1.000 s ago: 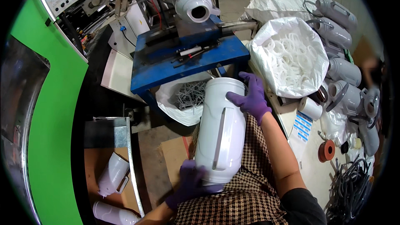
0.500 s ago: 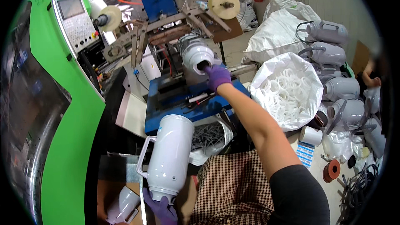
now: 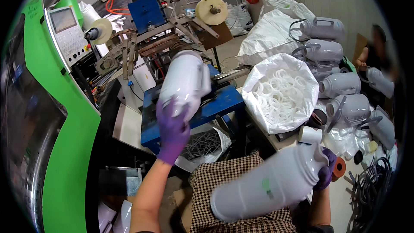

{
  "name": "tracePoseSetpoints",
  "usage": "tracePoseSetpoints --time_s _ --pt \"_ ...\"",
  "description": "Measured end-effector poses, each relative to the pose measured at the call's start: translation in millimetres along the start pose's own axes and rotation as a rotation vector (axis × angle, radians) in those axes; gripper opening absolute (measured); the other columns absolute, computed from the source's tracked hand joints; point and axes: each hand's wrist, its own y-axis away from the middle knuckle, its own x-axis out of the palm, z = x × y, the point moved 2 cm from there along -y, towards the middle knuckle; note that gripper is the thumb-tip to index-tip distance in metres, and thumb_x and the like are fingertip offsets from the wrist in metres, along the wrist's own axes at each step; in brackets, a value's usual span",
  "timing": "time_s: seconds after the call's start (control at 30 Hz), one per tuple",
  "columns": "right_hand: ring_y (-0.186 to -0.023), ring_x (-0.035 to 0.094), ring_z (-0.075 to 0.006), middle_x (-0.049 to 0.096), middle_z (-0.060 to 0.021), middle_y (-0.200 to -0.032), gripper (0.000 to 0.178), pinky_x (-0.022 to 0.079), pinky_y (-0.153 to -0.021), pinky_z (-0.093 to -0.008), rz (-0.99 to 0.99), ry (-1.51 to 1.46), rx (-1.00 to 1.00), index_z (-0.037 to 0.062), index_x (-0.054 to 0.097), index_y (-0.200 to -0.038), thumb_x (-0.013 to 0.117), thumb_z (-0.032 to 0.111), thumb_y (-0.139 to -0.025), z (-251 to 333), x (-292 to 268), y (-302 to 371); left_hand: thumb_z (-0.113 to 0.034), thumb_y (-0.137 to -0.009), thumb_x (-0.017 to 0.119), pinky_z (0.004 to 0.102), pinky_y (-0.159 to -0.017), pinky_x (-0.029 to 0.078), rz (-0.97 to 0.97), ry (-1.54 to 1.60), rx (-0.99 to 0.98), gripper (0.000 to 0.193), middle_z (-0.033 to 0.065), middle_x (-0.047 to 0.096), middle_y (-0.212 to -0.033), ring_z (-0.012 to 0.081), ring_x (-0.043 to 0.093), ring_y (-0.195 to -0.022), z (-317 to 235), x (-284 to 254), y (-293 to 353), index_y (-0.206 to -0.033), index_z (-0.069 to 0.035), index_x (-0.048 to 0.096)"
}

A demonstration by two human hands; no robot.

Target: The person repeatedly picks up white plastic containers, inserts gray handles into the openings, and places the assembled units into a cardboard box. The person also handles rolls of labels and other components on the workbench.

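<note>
Both my hands wear purple gloves. My left hand (image 3: 173,127) is closed round the neck end of a pale grey thermos jug (image 3: 183,77), which is blurred and held up before the machine with its handle on the right. A second thermos jug (image 3: 263,185), with a small green print, lies slanted over my checked apron (image 3: 207,170). My right hand (image 3: 327,170) grips this one at its spouted mouth end; part of the fingers is hidden behind it. The machine's blue press head (image 3: 146,13) stands behind the first jug, above a blue table (image 3: 215,112).
A white sack of pale rings (image 3: 280,99) stands right of the table. Several thermos jugs (image 3: 340,84) are stacked beyond it, near another person (image 3: 377,54). A green machine (image 3: 64,146) fills the left side. A bag of dark strips (image 3: 205,144) sits below the table.
My left hand has lifted its jug from the lower left up to the machine. My right hand has taken the other jug off the machine and brought it down over my lap.
</note>
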Motion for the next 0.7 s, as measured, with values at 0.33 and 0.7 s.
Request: tracePoseSetpoints --time_s 0.33,0.7 --pt "-0.072 0.064 -0.0272 0.069 -0.0080 -0.081 0.041 0.048 -0.065 -0.0366 0.611 0.058 -0.220 0.0122 0.074 -0.076 0.098 0.035 -0.053 -6.3 71.7 -31.2 -0.050 -0.083 0.065 0.0723 -0.115 0.015 0.260 -0.450 0.390 0.038 0.0000 0.056 -0.145 0.0393 0.031 -0.148 84.5 176.4 -157.5 -0.115 -0.032 0.075" --pt "-0.133 0.050 -0.0171 0.052 -0.0138 -0.145 0.081 0.041 -0.112 -0.0368 0.355 -0.312 0.116 0.0029 0.049 -0.146 0.085 0.030 -0.079 6.1 90.2 -14.2 -0.019 -0.069 0.087 0.0410 -0.114 0.038 1.140 1.554 0.271 0.057 0.0223 0.043 -0.155 0.0302 0.050 -0.138 -205.7 2.6 -68.0 -0.122 -0.008 0.070"
